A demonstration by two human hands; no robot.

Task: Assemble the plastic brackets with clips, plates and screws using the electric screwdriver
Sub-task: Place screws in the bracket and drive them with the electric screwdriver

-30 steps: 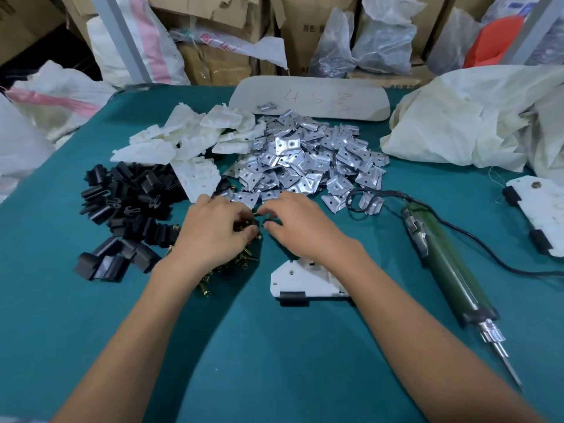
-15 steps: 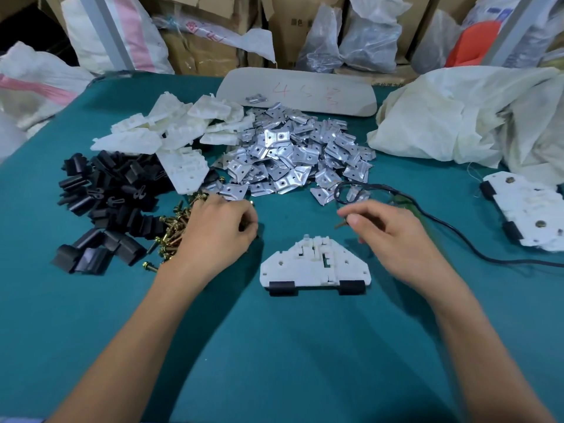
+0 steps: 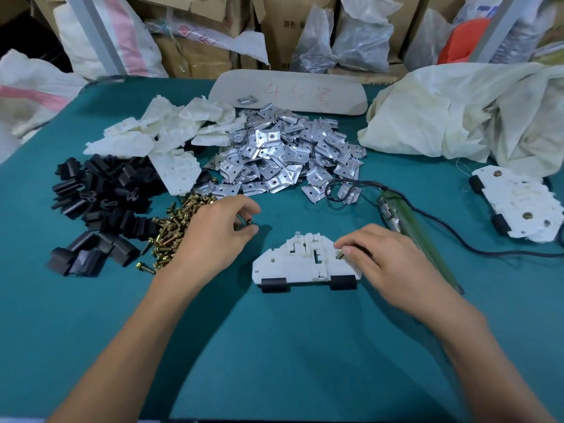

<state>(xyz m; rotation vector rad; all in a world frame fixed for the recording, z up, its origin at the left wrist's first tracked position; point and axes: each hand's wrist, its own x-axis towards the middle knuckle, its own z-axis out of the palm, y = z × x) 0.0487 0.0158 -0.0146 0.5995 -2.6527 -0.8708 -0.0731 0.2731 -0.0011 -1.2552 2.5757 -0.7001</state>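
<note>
On your green table (image 3: pixel 274 346), heaps of black clips (image 3: pixel 100 203), metal plates (image 3: pixel 283 157) and brass screws (image 3: pixel 174 233) lie behind the white bracket (image 3: pixel 293 267). The electric screwdriver (image 3: pixel 412 233) lies just beside your right hand (image 3: pixel 381 257). That hand has come nearer, onto the bracket's right side, pinching a screw (image 3: pixel 339 256). Your left hand (image 3: pixel 219 233) pinches a second screw (image 3: pixel 247 221).

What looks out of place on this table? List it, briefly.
One plate lies alone on the beige board, apart from the plate pile. The cable of the screwdriver loops over plates at the pile's near edge. Nothing else stands out.
</note>
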